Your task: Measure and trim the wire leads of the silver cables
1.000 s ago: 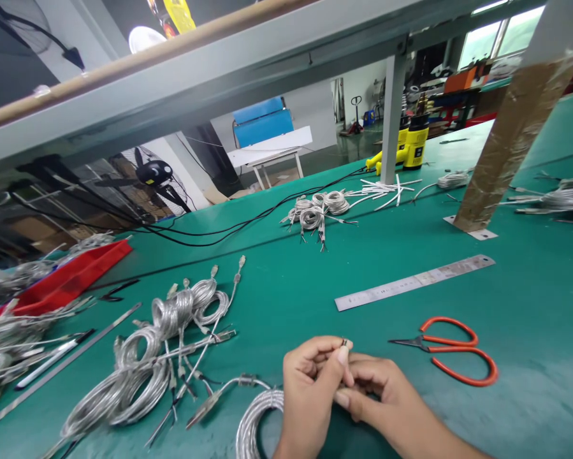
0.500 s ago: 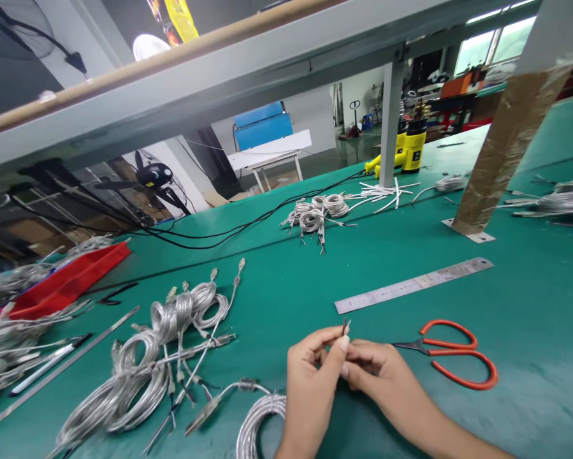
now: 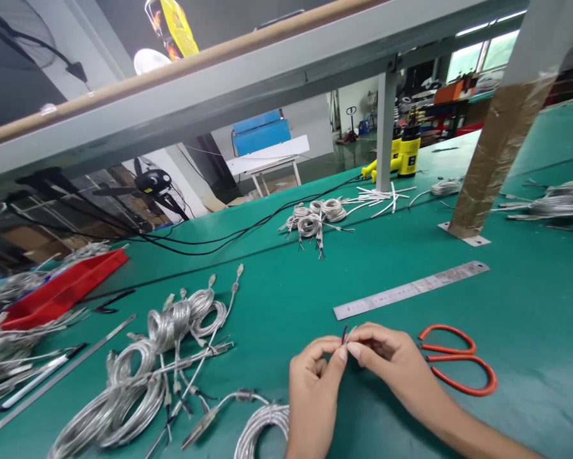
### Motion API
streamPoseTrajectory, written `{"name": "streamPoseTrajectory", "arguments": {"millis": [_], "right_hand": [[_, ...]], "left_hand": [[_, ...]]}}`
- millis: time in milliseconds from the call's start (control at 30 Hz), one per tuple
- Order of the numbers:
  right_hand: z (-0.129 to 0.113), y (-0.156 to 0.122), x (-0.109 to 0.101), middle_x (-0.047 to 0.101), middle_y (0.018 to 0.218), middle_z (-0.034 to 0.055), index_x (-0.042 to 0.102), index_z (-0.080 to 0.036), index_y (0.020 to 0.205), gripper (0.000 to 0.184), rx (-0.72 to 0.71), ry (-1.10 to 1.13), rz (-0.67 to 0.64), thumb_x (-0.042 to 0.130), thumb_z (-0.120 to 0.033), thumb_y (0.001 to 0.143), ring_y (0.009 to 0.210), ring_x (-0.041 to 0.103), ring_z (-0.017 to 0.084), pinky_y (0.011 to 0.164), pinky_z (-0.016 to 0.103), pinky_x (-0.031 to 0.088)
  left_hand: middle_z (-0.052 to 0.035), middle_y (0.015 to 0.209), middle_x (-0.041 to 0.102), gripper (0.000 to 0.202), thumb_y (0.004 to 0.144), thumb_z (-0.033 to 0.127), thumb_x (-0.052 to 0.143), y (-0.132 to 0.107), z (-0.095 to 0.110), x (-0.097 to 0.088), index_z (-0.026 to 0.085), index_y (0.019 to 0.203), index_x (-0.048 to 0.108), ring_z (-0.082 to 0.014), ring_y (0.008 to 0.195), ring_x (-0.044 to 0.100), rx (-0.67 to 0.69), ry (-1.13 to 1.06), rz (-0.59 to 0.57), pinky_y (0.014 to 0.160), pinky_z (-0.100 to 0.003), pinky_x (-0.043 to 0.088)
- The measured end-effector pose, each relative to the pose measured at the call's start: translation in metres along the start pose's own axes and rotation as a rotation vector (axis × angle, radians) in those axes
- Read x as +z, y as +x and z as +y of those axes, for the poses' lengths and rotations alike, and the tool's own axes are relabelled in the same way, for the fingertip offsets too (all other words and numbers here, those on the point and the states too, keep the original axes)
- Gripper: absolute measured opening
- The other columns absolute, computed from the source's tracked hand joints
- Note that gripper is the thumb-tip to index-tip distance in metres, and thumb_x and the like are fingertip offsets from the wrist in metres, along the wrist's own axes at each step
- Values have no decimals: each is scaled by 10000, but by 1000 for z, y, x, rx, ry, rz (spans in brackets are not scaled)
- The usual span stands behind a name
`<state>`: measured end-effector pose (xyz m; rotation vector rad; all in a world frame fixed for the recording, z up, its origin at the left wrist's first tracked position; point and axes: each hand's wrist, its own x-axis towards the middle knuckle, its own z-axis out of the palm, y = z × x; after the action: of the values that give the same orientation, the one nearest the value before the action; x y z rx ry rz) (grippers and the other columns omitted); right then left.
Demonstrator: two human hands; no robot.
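Observation:
My left hand [image 3: 317, 382] pinches the end of a cable, where thin dark red and pale wires [image 3: 344, 335] stick up past the fingertips. Closed at the same spot, my right hand [image 3: 384, 354] has thumb and forefinger on the wire ends. Most of the cable is hidden by my hands. A coil of clear-jacketed silver cable [image 3: 260, 428] lies just left of my left wrist, with a plug end beside it. Orange-handled scissors [image 3: 463, 357] rest right of my right hand, their blades hidden behind it. Beyond my fingers lies a steel ruler [image 3: 410, 291].
Coiled USB cables [image 3: 171, 325] lie in a bundle at the left, near a red bin [image 3: 61, 287], a marker pen and a long metal strip. Further back are more coils [image 3: 315, 217], white tubes and yellow heat guns [image 3: 403, 153]. A taped post [image 3: 501, 153] stands at the right.
My right hand has risen from below the left fingertips to the wire ends, covering the scissors' blades. The view has shifted slightly. My left hand keeps its pinch.

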<state>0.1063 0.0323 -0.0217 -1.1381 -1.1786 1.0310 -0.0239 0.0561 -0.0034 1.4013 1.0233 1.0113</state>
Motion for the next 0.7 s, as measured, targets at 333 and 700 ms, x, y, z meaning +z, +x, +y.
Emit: {"name": "streamPoseTrajectory", "arguments": {"millis": [333,700], "right_hand": [[0,0,-1,589,678,24,630,-167,639,182,-89,-45,35,576,-270,779,657,544,153,610,258,421],[-2,4,-3,548,652,3,642,-154,628,163,-19,85,-12,609,-274,733,559,477,105,522,222,397]], "left_hand": [[8,565,534,197,788,259,550,-2,0,0,123,652,592,-111,567,469,-31,17,-92,559,-196,360],[23,531,486,231,800,265,525,-1,2,0,131,613,549,-104,536,433,-23,5,-128,544,-193,332]]}}
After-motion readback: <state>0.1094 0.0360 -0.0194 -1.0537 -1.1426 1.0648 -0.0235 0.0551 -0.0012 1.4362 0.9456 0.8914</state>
